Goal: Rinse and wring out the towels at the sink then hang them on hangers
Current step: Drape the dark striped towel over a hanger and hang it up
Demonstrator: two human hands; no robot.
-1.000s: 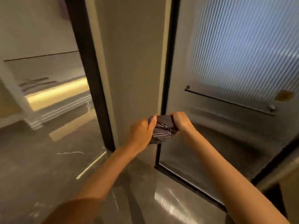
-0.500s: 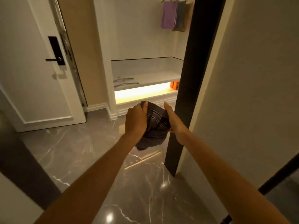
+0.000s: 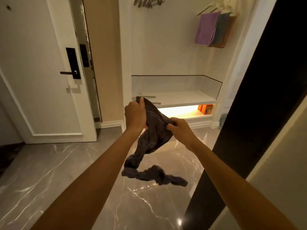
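A dark grey striped towel (image 3: 152,141) hangs twisted between my two hands, its loose end trailing down and to the right above the floor. My left hand (image 3: 135,114) grips the towel's top edge. A little lower and to the right, my right hand (image 3: 180,128) pinches another part of that edge. Bare hangers (image 3: 147,98) lie on the white shelf (image 3: 186,97) in the alcove ahead. A purple towel (image 3: 206,29) and others behind it hang on hangers at the alcove's upper right. Several empty hangers (image 3: 147,3) hang at the top.
A white door (image 3: 38,77) with a black lock handle (image 3: 73,65) stands at the left. A black door frame (image 3: 259,103) and a pale wall close off the right. An orange box (image 3: 205,109) sits under the lit shelf. Glossy marble floor (image 3: 66,171) lies below.
My view has swung left from the ribbed glass door to the alcove. The bunched towel has been pulled open and now hangs down long from both hands.
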